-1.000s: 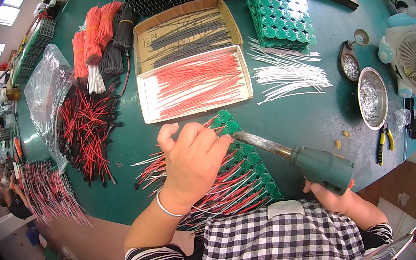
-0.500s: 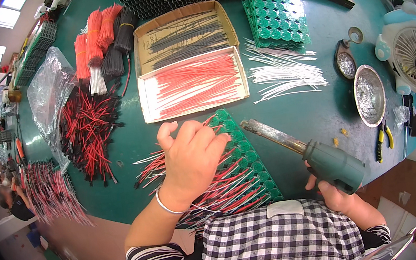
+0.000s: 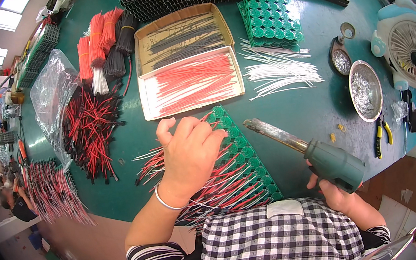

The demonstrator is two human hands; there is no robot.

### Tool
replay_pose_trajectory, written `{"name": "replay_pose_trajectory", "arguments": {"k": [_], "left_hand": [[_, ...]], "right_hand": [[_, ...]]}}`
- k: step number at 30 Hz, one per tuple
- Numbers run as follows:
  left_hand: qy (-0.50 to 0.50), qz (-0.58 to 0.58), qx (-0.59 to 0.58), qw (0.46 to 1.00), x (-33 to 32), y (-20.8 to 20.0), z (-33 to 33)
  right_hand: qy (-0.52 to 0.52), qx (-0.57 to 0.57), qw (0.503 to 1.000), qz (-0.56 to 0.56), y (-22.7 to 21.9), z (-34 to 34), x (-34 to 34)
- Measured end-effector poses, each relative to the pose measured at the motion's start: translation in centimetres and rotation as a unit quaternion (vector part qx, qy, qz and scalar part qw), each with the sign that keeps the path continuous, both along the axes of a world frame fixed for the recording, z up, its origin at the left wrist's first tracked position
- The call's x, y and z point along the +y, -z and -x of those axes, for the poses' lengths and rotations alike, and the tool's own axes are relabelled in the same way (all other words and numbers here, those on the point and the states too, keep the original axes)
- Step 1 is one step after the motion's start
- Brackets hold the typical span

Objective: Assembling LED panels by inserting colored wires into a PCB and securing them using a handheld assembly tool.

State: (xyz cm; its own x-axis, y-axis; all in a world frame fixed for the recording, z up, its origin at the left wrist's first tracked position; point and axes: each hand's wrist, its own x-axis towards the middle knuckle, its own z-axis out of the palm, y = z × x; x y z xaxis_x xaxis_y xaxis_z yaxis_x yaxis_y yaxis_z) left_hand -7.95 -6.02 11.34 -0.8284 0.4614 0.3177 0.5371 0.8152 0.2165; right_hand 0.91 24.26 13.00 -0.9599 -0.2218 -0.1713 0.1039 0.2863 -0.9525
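Left hand (image 3: 190, 153) curled at left edge of green board strip (image 3: 247, 152), can't tell its grip; right hand (image 3: 336, 197) closed round soldering iron (image 3: 334, 164).
Iron's tip sits apart from strip's right edge; surface (image 3: 295, 103) spans between strip and metal bowl (image 3: 353, 94).

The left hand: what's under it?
Red and white wires and a panel of round green circuit boards extend out from under the left hand. Whatever lies directly beneath is covered, so whether the hand grips a wire can't be told.

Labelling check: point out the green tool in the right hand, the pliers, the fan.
Green tool (image 3: 323, 157): head view, on its body.
Pliers (image 3: 378, 146): head view, on one handle.
Fan (image 3: 408, 52): head view, on the front grille.
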Motion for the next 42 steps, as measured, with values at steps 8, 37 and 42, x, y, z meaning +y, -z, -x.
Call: {"name": "replay_pose_trajectory", "arguments": {"k": [8,37,42], "left_hand": [[-0.001,-0.009,-0.012,1.0,-0.1,0.1,-0.2],[0.012,-0.024,-0.01,1.0,0.8,0.4,-2.2],[0.015,-0.025,-0.014,0.999,0.8,0.4,-2.2]], "right_hand": [[-0.015,0.01,1.0,-0.008,0.2,0.2,0.1],[-0.045,-0.089,0.995,-0.027,0.2,-0.5,0.5],[-0.091,-0.043,0.992,-0.08,0.6,-0.7,0.9]]}}
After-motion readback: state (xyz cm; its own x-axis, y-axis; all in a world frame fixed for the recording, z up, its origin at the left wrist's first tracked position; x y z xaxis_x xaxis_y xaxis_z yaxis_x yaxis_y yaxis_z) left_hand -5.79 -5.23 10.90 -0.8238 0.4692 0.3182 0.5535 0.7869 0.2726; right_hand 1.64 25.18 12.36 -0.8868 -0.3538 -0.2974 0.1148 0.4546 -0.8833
